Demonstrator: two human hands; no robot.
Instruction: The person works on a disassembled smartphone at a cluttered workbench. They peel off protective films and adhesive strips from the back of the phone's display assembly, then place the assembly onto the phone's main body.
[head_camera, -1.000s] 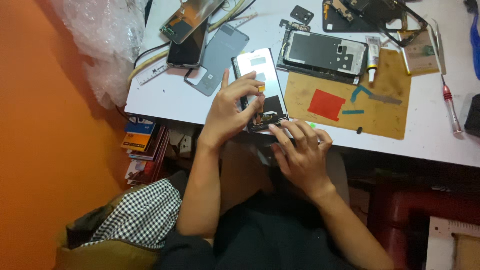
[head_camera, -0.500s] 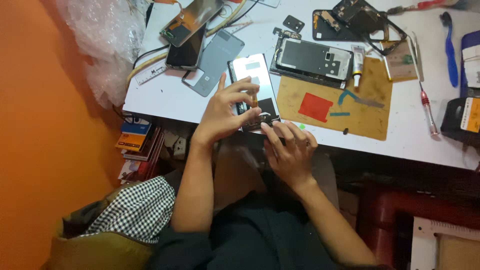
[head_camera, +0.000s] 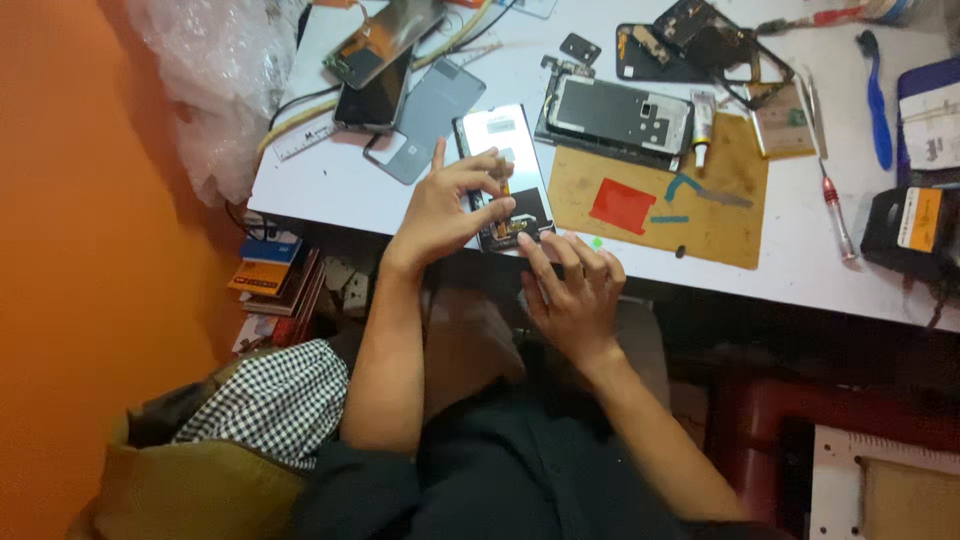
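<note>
A phone screen panel (head_camera: 497, 140) with a shiny back lies near the front edge of the white table (head_camera: 330, 185). My left hand (head_camera: 445, 210) rests on its lower left part, thumb and fingers pinching at a small piece near the panel's middle. My right hand (head_camera: 572, 285) is at the panel's bottom end by the table edge, fingers curled down on it. What the fingertips grip is too small to tell.
A brown work mat (head_camera: 720, 215) with a red square lies right of the panel. An opened phone body (head_camera: 620, 115), other phones (head_camera: 385, 70), a grey back cover (head_camera: 430, 115), a glue tube (head_camera: 702, 112), a screwdriver (head_camera: 835, 205) and a blue brush (head_camera: 878, 95) are spread behind. Books (head_camera: 270, 285) are stacked under the table.
The view has shifted so the table sits a little further left. My left fingers have spread and lifted over the panel. My right hand stays at its bottom end.
</note>
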